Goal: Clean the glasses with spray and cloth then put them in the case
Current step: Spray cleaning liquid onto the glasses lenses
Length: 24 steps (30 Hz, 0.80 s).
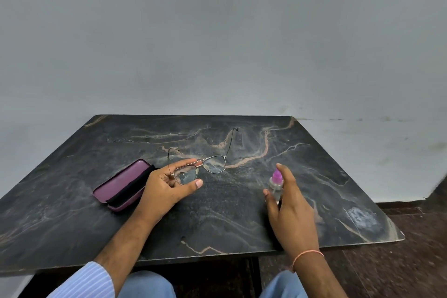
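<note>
Thin metal-framed glasses (214, 164) with their arms unfolded are held above the dark marble table (217, 213). My left hand (169, 184) grips the left lens between fingers and thumb. My right hand (287, 203) grips a small clear spray bottle (276, 182) with a pink nozzle, index finger on top, the nozzle facing the glasses. A purple glasses case (121, 185) lies open on the table, left of my left hand, its dark lining showing. No cloth can be seen.
The table stands against a plain grey wall (217, 43). Its right and near edges are in view, with dark floor (411, 261) to the right. My knees show below the table's near edge.
</note>
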Each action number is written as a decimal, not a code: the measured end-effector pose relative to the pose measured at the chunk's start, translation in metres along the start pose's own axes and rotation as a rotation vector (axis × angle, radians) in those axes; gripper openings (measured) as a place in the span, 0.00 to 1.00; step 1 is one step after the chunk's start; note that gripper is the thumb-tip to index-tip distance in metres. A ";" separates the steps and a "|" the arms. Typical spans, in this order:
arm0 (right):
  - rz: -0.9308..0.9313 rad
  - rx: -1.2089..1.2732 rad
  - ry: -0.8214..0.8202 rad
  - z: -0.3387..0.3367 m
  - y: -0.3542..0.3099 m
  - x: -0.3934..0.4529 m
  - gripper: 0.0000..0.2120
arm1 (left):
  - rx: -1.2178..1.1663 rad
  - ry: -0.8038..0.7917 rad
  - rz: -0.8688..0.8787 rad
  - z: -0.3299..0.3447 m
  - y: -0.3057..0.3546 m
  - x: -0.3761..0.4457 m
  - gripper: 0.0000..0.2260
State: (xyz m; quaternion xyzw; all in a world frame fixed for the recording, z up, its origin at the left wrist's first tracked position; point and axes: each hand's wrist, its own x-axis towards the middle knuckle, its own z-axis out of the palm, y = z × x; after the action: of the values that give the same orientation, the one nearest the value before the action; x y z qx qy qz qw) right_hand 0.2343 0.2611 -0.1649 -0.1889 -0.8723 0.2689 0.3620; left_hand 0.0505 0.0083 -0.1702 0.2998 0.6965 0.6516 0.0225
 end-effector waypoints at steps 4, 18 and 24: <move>-0.082 0.156 -0.031 -0.004 -0.014 -0.006 0.35 | -0.016 -0.015 -0.001 0.003 0.006 -0.002 0.27; -0.146 0.162 -0.221 0.039 -0.075 0.010 0.25 | 0.027 -0.036 0.087 0.009 0.007 -0.006 0.23; -0.140 0.188 -0.214 0.044 -0.073 0.010 0.22 | 0.090 -0.017 0.137 0.009 0.004 -0.006 0.21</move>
State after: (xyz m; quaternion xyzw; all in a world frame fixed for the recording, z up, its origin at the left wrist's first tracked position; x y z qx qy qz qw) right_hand 0.1854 0.1946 -0.1418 -0.0630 -0.8879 0.3422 0.3011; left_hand 0.0611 0.0136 -0.1700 0.3530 0.7027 0.6171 -0.0299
